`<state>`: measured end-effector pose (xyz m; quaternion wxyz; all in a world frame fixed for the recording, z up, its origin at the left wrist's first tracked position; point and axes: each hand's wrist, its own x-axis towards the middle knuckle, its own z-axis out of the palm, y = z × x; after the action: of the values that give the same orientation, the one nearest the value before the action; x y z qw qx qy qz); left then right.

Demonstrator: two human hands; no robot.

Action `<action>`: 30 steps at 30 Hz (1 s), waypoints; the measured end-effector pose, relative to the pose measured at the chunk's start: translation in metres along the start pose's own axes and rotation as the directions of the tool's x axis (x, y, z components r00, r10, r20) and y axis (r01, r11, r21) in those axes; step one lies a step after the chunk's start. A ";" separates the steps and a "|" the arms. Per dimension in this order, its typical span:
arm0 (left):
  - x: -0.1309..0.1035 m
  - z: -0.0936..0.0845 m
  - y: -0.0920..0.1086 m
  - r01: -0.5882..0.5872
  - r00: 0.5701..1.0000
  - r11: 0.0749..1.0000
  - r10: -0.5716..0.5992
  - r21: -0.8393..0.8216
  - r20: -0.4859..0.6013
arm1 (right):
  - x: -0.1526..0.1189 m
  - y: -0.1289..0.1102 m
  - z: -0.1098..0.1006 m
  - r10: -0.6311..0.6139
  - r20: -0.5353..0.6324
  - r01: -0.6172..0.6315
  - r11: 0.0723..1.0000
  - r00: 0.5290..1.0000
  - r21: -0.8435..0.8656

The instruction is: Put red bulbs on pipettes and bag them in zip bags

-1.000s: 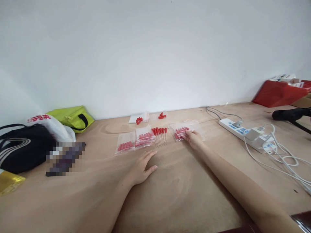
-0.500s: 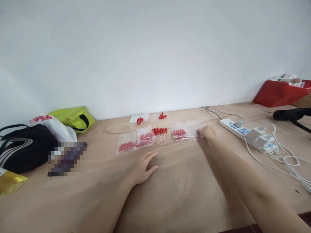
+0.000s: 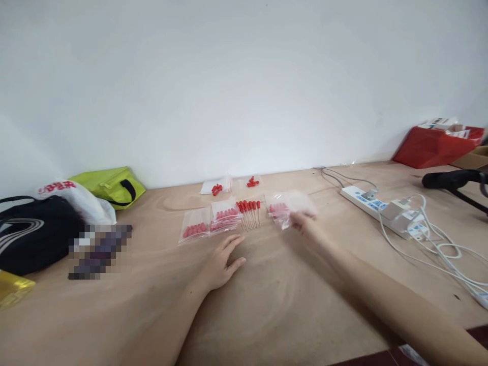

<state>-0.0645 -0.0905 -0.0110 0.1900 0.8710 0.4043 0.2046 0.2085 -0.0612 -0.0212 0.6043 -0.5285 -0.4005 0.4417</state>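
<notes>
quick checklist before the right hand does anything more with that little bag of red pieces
1. Right hand has the clear bag of red pieces: ok, fingers at its near edge; the picture is blurred there.
2. Bag off the table: cannot tell.
3. Left hand out of the way: ok, flat on the table, holding nothing.
4. Loose red-tipped sticks undisturbed: ok, in a row beside the bag.
5. Two filled bags to the left: ok, lying flat.
6. Power strip and cables apart from the right hand: ok.
</notes>
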 end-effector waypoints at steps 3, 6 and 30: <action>0.001 0.001 0.002 -0.005 0.988 1.000 0.003 -0.012 -0.154 | -0.053 0.013 0.043 0.222 0.111 -0.239 0.956 0.969 0.173; 0.002 0.003 0.002 -0.022 0.988 1.000 0.023 0.008 -0.153 | -0.086 0.011 0.065 0.343 0.263 -0.400 0.893 0.902 0.207; 0.000 0.003 -0.001 -0.012 0.991 0.993 -0.004 0.115 0.136 | 0.041 0.007 -0.005 -0.229 0.396 0.445 0.237 0.889 -0.864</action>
<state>-0.0635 -0.0905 -0.0134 0.1659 0.8933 0.3998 0.1213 0.2242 -0.0226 -0.0277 0.2240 -0.6347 -0.7389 0.0320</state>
